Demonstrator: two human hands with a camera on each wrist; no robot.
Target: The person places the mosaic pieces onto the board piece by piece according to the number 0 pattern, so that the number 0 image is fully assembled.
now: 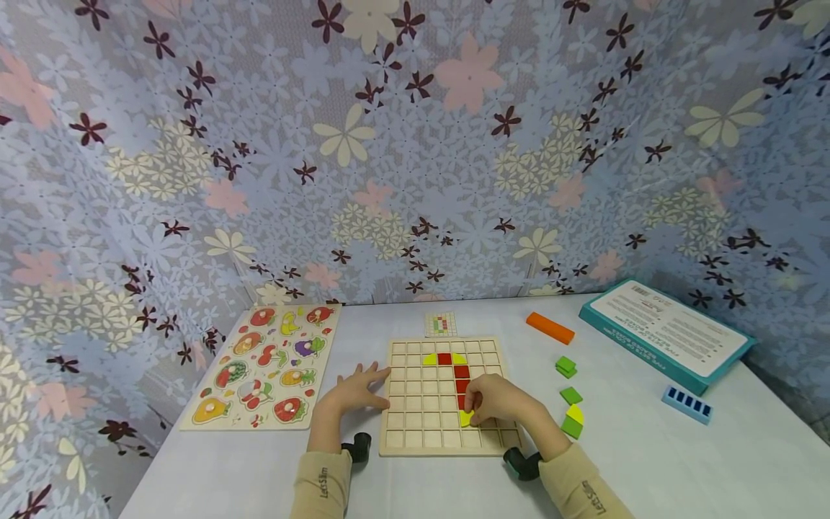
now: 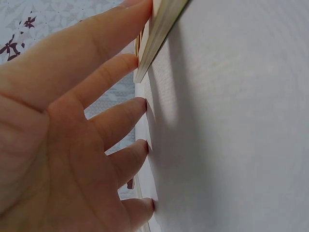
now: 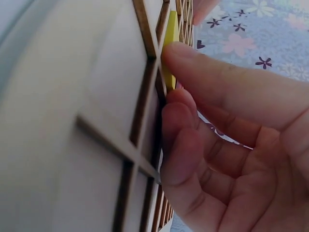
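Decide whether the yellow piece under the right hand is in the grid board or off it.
In: the yellow piece sits in a board cell, pinched by the right hand.

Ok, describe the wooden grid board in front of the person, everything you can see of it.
The square, pale wooden grid board lies flat on the white table, divided by thin slats into small square cells. Most cells are empty; red tiles form a short column topped by a red square flanked by yellow pieces. The left hand rests with straight fingers against its left edge; the right hand pinches a yellow piece at a lower cell.
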